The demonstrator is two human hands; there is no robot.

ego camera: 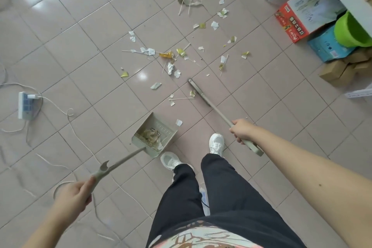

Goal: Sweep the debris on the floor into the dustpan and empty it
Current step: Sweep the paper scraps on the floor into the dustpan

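Tiled floor [84,50], pinkish, glossy. Far left: power strip [25,104] with white cables trailing clear of the sweep path.

Left hand [75,195]: fingers clenched round the dustpan's long handle, forearm low, reaching forward. Dustpan [155,133] set on the floor just ahead of the left shoe, mouth turned toward the litter, presumably to receive the next stroke; some scraps already inside.

Debris [173,60]: paper scraps, wrappers and thin sticks scattered beyond the pan, mostly uncollected.

Right hand [241,130]: fingers wrapped round the broom [201,96] handle, arm extended, head down beside the nearest scraps. Judged mid-sweep.

Right edge: cardboard boxes [298,20], green bucket [352,30].
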